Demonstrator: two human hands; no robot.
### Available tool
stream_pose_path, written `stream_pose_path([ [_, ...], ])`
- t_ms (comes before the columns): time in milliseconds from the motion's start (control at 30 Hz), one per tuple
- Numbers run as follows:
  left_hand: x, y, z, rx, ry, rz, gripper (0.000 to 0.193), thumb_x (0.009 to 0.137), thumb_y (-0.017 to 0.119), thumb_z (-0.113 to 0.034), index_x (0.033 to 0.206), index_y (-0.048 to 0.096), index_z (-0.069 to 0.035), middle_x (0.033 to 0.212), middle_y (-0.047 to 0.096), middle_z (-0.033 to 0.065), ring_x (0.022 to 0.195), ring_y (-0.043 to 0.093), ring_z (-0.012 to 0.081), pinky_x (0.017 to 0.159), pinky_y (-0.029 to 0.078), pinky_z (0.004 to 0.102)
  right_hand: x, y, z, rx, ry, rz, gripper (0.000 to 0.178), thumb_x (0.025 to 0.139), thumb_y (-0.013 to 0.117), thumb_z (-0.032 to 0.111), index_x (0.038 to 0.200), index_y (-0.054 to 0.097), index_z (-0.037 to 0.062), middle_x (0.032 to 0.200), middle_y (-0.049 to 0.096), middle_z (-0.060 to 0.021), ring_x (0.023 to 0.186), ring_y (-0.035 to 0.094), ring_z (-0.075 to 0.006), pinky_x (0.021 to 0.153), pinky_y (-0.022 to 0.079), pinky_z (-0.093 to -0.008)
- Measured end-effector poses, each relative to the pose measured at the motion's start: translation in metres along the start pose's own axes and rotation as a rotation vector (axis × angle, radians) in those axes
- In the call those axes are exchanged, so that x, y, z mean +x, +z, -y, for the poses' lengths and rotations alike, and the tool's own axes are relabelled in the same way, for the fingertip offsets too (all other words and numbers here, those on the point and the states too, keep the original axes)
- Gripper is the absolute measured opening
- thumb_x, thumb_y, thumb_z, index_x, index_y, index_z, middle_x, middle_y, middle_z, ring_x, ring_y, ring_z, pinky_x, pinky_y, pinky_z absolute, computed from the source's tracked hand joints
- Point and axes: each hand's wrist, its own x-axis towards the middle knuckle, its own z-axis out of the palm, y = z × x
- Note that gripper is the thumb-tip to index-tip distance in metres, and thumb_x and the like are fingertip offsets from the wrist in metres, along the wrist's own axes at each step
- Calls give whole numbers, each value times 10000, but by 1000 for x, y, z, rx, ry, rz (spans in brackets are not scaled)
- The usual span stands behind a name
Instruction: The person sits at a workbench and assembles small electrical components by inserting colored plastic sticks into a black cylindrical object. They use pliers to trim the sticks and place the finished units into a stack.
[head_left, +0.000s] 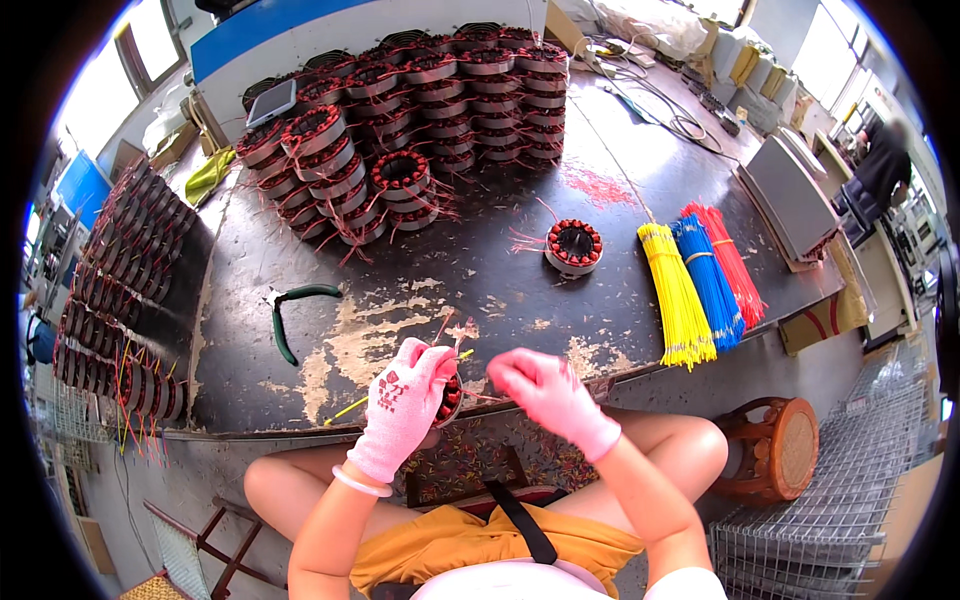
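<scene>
My left hand [405, 400], in a pink glove, grips a round motor stator [449, 398] with red copper windings at the near edge of the dark worktable [480, 290]. Thin red wires stick up from the stator. A yellow sleeved wire [350, 408] runs out to the left below my left hand. My right hand [548, 390], also in a pink glove, pinches a thin wire lead coming off the stator, just to the right of it.
A single stator [574, 245] lies mid-table. A large stack of stators [400, 120] fills the far left. Green-handled pliers [290, 310] lie at left. Yellow [678, 295], blue [708, 280] and red [733, 262] wire bundles lie right. A wooden stool [770, 450] stands at my right.
</scene>
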Motion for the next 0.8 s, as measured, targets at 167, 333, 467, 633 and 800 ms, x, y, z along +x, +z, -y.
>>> stream_pose_path([
  [167,7,12,-2,-118,42,-38,307,933,617,-20,1230,645,-88,1051,567,139,897,644,341,756,538,424,61,-4,11,275,311,365,259,977,640,232,1121,726,34,853,707,-38,706,615,-110,636,502,-275],
  [333,6,17,-1,-154,38,-104,315,939,603,-6,1249,587,-59,1045,561,148,899,633,356,763,531,424,75,7,2,407,325,390,206,994,639,231,1064,691,44,832,677,-6,693,602,-88,599,469,-245],
  [467,2,15,3,-209,22,-105,240,928,626,-23,1164,593,-49,1048,566,147,885,651,356,732,538,433,39,10,-2,393,266,177,189,1021,615,194,1072,670,20,898,721,-43,726,665,-104,625,527,-260],
  [633,3,12,6,-173,87,-12,284,880,650,12,1148,617,-77,1041,572,131,888,666,345,727,543,436,-3,21,13,-45,-197,-142,143,933,683,58,1069,722,36,872,716,-75,730,685,-183,657,548,-299],
  [800,3,7,9,-210,126,47,230,893,687,-21,1121,668,-47,1034,592,136,898,662,339,747,554,414,1,7,15,-329,-526,-277,181,837,759,14,1011,732,58,915,692,-111,806,679,-268,712,549,-353],
])
